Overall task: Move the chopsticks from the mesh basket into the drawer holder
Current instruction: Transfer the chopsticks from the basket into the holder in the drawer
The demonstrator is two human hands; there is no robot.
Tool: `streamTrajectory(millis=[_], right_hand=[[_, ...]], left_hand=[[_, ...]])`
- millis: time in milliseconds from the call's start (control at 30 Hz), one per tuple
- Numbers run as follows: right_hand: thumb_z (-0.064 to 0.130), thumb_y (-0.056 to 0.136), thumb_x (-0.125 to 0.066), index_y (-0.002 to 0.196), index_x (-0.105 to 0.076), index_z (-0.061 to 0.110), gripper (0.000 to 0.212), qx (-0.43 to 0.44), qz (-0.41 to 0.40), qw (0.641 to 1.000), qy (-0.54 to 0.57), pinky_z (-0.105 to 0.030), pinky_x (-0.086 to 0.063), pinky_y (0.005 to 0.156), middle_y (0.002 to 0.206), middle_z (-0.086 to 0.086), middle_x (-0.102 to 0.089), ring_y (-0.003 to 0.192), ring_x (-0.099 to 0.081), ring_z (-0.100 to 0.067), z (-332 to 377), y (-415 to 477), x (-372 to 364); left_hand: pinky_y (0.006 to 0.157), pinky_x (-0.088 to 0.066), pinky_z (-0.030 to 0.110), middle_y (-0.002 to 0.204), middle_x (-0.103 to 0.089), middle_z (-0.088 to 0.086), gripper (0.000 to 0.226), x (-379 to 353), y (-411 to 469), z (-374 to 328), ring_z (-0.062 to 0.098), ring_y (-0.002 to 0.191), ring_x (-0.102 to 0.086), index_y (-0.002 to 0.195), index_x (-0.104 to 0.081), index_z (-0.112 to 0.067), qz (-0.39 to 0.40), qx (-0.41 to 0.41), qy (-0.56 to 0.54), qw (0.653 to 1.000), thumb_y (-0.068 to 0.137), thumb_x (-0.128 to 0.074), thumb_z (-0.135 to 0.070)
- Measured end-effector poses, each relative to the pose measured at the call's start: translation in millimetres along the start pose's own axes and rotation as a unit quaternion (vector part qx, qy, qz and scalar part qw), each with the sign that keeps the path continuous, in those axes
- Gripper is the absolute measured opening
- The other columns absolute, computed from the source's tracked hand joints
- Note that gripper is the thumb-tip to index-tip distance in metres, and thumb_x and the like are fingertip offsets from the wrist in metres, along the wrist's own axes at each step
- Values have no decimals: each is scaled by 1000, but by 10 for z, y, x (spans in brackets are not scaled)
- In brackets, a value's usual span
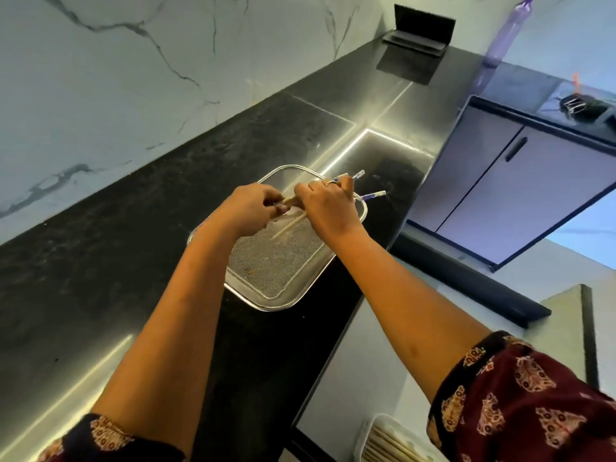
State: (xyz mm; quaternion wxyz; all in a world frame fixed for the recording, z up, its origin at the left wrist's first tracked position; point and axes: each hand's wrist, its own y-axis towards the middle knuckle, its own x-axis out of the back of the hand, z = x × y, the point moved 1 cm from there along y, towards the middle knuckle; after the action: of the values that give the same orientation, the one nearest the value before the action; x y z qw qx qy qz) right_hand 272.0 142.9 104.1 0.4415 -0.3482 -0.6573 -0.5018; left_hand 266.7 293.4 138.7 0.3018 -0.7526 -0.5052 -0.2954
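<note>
Head view, one frame.

- Chopsticks (288,227): a small bundle held up over the far half of the mesh basket (266,306), clear of the mesh floor. The shafts are pale tan, like wood or bamboo. The handle ends are white with blue patterning, and two of them splay out to the far right past the basket rim. One thin tan tip slants down to the near left below the hands. Exact count cannot be told because the hands cover the middle of the bundle.
- Right hand (328,203): fingers curled around the bundle near the handle ends, clenched on it. A ring (330,183) is on one finger.
- Left hand (248,208): just left of the right hand, almost touching it, with fingertips pinching the tan shafts.
- Mesh basket: rectangular with rounded corners, a shiny metal rim and fine silver mesh. It sits flat on the black countertop (100,261), close to its right edge. A few small dark specks lie on the mesh at the near end.
- Drawer holder (366,428): a white container at the near right, below counter level and partly cut off by the frame. Stored chopsticks (390,445) lie in it side by side, pale tan.
- Surroundings: a white marble wall (100,95) with grey veins on the left, a purple bottle (506,31) at the far right, and a grey cabinet door (483,181) with a dark handle on the right. Both forearms are bare; a maroon patterned sleeve (520,401) is at the near right.
</note>
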Motion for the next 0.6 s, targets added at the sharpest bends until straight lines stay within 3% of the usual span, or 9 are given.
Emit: streamTrajectory(millis=[67, 133, 200, 267, 333, 467, 533, 567, 600], right_hand=[[19, 79, -69, 71, -61, 23, 12, -8, -31, 999, -12, -34, -22, 71, 68, 3, -68, 63, -67, -22, -108, -100, 130], [21, 87, -60, 80, -64, 21, 7, -13, -23, 1000, -1, -36, -31, 77, 79, 1, -71, 75, -69, -25, -237, -224, 217], [25, 95, -49, 98, -64, 19, 16, -46, -12, 999, 12, -40, -34, 85, 98, -3, -70, 93, -66, -29, -382, -395, 341], [20, 95, -47, 109, -62, 18, 20, -80, -21, 996, 28, -40, -33, 89, 111, -6, -62, 102, -62, -29, -533, -575, 443], [15, 92, -52, 112, -62, 15, 23, -114, -11, 992, 59, -40, -34, 90, 115, -8, -54, 103, -57, -28, -669, -778, 509], [16, 91, -58, 101, -68, 7, 16, -139, -16, 975, 173, -39, -48, 86, 108, -12, -49, 98, -51, -28, -876, -1188, 608], [12, 94, -55, 92, -68, 3, 17, -152, 30, 946, 285, -33, -50, 81, 100, -13, -52, 90, -54, -26, -957, -1398, 636], [11, 96, -51, 88, -66, 2, 20, -172, 55, 905, 385, -32, -50, 78, 94, -12, -53, 84, -55, -25, -964, -1503, 676], [11, 98, -46, 84, -64, 3, 25, -215, 77, 837, 498, -31, -50, 73, 86, -12, -54, 78, -54, -24, -949, -1595, 732]], left_hand=[[81, -54, 35, 95, -68, 4, 21, 57, -77, -186, 19, 81, -65, 110, -67, -14, 43, -12, -29, 999, 93, -58, -22], [79, -53, 30, 96, -68, 2, 20, 141, -178, -381, 18, 82, -67, 110, -66, -17, 96, -21, -66, 993, 93, -56, -20], [73, -55, 25, 99, -69, 4, 23, 215, -286, -521, 19, 85, -68, 113, -64, -17, 115, -33, -131, 984, 95, -52, -22], [75, -56, 24, 107, -71, 5, 30, 222, -400, -610, 20, 91, -69, 116, -64, -18, 97, -60, -268, 957, 91, -53, -32], [83, -54, 27, 110, -70, 1, 38, 81, -492, -707, 17, 95, -69, 115, -63, -20, 57, -88, -409, 906, 82, -56, -38], [68, -47, 21, 97, -65, -10, 45, -525, -574, -1027, 2, 79, -63, 120, -53, -20, 5, -134, -467, 874, 78, -66, -9], [63, -48, 16, 88, -69, -12, 39, -874, -642, -1219, -1, 73, -63, 113, -55, -18, 26, -150, -474, 867, 80, -58, 3], [66, -51, 19, 86, -69, -8, 32, -1039, -710, -1308, 4, 74, -64, 112, -57, -15, 40, -151, -467, 870, 86, -56, 4], [70, -53, 26, 90, -68, -1, 27, -1180, -761, -1365, 11, 80, -64, 115, -57, -13, 56, -148, -460, 874, 92, -52, -1]])
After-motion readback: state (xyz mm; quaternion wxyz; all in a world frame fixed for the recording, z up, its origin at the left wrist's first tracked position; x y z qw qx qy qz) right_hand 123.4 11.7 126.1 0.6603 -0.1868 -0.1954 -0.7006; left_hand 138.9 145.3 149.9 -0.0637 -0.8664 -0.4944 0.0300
